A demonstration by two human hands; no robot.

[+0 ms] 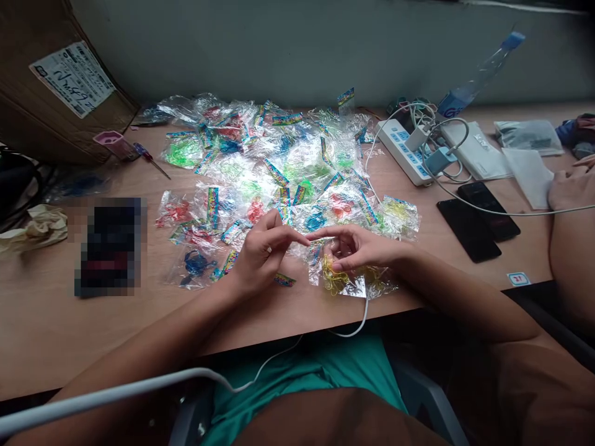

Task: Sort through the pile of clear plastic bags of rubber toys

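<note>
Yellow strands [335, 285]: I see a loose, looping tangle at the thumb and curled fingers of the right hand [362, 249], its loops hanging below the thumb.
Right hand grip: narrow, pinching the tangle, with the index finger stretched toward the other hand; I judge a light, steady pinch best, since thin loops like these look easy to snag.
Left hand [264, 251]: index finger straight out, the others curled in; whether it holds a fine strand I cannot tell.
Fingertips: the two index tips meet or nearly meet just above the table [288, 313]; I would work slowly here and part any crossing loops one by one rather than pull.
Clear bag [357, 287]: it lies under the right hand, with more yellow showing through it; I would hold the loops clear of its crinkled film.
Bag pile [237, 167]: just beyond both hands, glossy packets with red, green and blue contents; I would let neither wrist drag through them.
White cable [363, 319]: it hangs over the table edge, just nearer the body than the right hand, so I would give it room.
Power strip [405, 155]: beyond and right of the right hand, well apart.
</note>
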